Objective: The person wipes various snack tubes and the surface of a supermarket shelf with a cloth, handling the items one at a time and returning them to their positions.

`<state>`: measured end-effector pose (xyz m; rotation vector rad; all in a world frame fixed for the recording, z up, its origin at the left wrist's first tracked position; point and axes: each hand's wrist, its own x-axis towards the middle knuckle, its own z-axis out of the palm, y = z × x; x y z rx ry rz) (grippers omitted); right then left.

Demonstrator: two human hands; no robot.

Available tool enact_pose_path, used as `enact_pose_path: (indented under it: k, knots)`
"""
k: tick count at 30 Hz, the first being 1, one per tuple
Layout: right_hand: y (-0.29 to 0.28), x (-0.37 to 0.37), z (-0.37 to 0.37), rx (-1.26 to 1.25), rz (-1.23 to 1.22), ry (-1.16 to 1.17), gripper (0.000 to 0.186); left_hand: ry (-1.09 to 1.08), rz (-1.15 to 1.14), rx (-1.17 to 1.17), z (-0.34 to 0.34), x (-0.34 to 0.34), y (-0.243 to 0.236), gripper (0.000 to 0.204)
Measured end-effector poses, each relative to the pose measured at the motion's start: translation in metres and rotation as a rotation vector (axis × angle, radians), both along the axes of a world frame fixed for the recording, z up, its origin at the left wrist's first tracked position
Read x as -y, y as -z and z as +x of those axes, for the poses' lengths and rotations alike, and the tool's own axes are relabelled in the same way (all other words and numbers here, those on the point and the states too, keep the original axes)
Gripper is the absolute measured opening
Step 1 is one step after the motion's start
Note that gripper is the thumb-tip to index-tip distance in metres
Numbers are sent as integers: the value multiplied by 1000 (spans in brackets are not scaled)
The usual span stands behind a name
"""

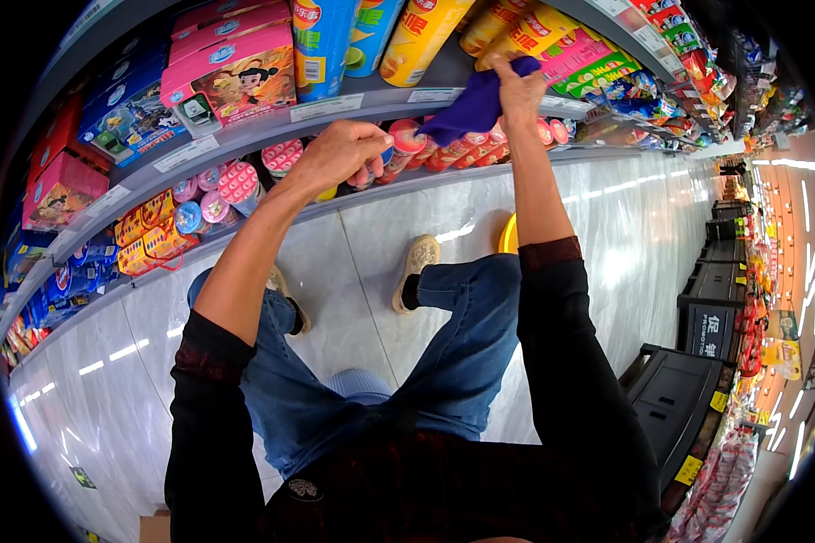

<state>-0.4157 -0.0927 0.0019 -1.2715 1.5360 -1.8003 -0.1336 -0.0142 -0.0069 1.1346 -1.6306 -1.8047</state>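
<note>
My right hand (519,90) grips a purple cloth (476,104), which hangs over the front edge of a shelf (371,98) below a yellow snack canister (527,32). My left hand (340,156) is held in front of the lower shelf, its fingers curled in and no object showing in them. Close by its fingertips are a pink-lidded tub (406,136) and several similar tubs; I cannot tell whether it touches any. Above it, tall canisters in blue (321,45) and orange (418,41) stand upright on the shelf.
Pink snack boxes (231,77) and blue boxes (134,109) fill the shelf's left part. Below them are small lidded cups (240,185). A yellow round rim (509,237) shows beside my right knee. Black display bins (675,407) line the aisle's right side.
</note>
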Motion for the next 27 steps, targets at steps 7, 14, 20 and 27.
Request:
enact_pose_path:
  k: [7, 14, 20, 27]
  knots:
    - [-25, -32, 14, 74, 167, -138, 18, 17, -53, 19, -4, 1, 5, 25]
    - [9, -80, 77, 0, 292, -340, 24, -14, -80, 52, -4, 5, 9, 26]
    - [-5, -88, 98, -218, 270, -414, 27, -75, -89, 75, -3, 7, 11, 30]
    - [-11, -89, 79, -188, 233, -383, 24, -58, -79, 96, -19, 5, 11, 25]
